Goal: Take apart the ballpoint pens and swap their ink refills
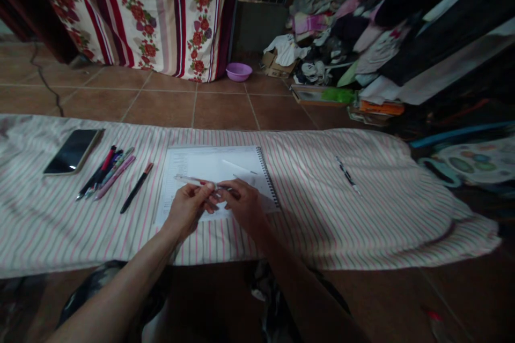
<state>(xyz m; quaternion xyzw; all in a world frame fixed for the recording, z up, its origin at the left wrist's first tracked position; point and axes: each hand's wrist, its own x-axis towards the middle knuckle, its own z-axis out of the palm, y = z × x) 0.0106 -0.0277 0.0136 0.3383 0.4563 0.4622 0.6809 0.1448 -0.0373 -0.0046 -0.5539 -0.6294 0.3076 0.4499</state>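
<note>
Both of my hands meet over a spiral notebook [217, 169] that lies open on a striped cloth [322, 198]. My left hand [189, 206] pinches a clear pen [189, 179] whose barrel sticks out to the left. My right hand [241, 203] is closed on the same pen's other end, fingers touching the left hand's. A pale loose pen part [237, 167] lies on the page just beyond my fingers.
Left of the notebook lie a black pen [137, 187], a bunch of coloured pens [107, 171] and a dark phone [73, 151]. Another pen [346, 174] lies to the right. Beyond are tiled floor, a purple bowl [238, 71], a floral curtain [153, 10] and piled clothes [354, 27].
</note>
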